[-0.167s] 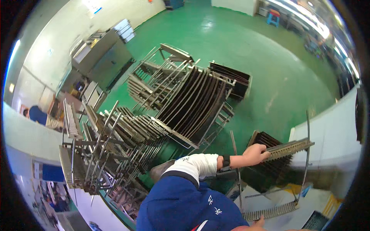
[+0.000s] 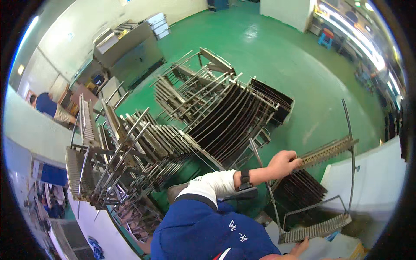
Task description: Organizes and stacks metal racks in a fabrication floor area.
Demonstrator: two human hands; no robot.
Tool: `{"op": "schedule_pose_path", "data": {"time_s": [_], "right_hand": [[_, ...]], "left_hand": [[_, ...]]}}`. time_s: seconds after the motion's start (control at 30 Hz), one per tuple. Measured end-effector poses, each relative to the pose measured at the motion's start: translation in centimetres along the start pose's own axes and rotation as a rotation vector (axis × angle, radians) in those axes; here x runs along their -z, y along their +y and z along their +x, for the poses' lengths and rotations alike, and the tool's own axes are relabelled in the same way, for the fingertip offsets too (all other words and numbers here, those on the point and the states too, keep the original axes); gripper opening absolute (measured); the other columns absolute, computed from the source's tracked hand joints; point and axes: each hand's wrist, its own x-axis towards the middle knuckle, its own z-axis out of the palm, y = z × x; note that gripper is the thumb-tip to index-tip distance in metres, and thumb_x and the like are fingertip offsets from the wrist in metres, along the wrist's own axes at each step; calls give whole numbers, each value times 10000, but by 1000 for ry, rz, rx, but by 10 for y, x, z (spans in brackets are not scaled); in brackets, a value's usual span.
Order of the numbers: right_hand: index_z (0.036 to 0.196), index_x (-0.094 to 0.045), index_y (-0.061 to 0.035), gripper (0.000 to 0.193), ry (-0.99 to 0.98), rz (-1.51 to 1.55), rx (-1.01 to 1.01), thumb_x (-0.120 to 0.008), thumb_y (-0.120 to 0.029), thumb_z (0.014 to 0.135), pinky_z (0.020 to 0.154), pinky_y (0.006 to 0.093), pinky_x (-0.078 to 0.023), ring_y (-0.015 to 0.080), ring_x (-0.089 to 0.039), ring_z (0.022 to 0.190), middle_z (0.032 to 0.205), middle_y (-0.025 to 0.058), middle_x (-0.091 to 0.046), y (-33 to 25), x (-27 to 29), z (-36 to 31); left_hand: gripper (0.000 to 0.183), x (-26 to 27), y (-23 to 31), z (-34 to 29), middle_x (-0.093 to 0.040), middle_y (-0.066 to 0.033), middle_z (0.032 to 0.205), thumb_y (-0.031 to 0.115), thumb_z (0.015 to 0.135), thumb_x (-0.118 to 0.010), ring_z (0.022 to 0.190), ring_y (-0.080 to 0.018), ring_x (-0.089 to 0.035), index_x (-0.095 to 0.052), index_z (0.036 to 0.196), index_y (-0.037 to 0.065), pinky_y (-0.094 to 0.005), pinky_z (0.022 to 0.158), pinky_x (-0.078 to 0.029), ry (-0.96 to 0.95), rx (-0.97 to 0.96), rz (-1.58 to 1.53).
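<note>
My left hand [image 2: 284,164], at the end of a white sleeve with a dark wristband, is closed around the near end of an upper slotted bar on a metal rack frame [image 2: 329,151]. Two thin rods join that bar to a lower slotted bar [image 2: 316,229]. My right hand [image 2: 300,247] is partly cut off by the bottom edge, its fingers closed on the underside of the lower bar. The frame is held tilted, to the right of my body. Behind it stands a stack of dark ribbed plates [image 2: 301,190].
Several similar rack frames [image 2: 125,151] are packed together on the left. A rack of dark curved plates [image 2: 229,121] stands ahead on the green floor [image 2: 329,86]. A metal cabinet [image 2: 134,52] is against the far wall. Another person [image 2: 47,106] bends at the far left.
The held rack frame and both hands have risen a little in the picture. The view has turned slightly, so the background sits further right.
</note>
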Motion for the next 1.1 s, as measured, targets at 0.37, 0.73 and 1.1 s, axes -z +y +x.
{"op": "schedule_pose_path", "data": {"time_s": [0.37, 0.73, 1.1], "right_hand": [[1247, -564, 10, 375, -272, -242, 341, -574, -253, 979, 739, 275, -425, 140, -566, 889, 1037, 36, -612, -255, -202, -2], [1301, -566, 29, 368, -711, -11, 444, -598, -131, 971, 701, 223, -445, 90, -553, 837, 1080, 32, -622, -310, -337, 34], [1275, -589, 60, 373, -865, -137, 528, -610, -132, 955, 738, 243, -450, 87, -561, 871, 1076, 53, -651, -353, -449, -35]], "left_hand": [[290, 100, 17, -15, -538, 50, 643, 261, 943, -640, 593, -38, -447, -614, 753, 44, -241, 505, -351, 501, 72, -236], [277, 156, 24, -82, -541, 47, 640, 278, 973, -611, 569, -36, -430, -606, 758, 102, -211, 525, -301, 901, 126, -332], [237, 229, 10, -90, -536, 51, 655, 226, 971, -627, 567, -21, -443, -624, 784, 81, -197, 510, -303, 1099, 96, -422]]}}
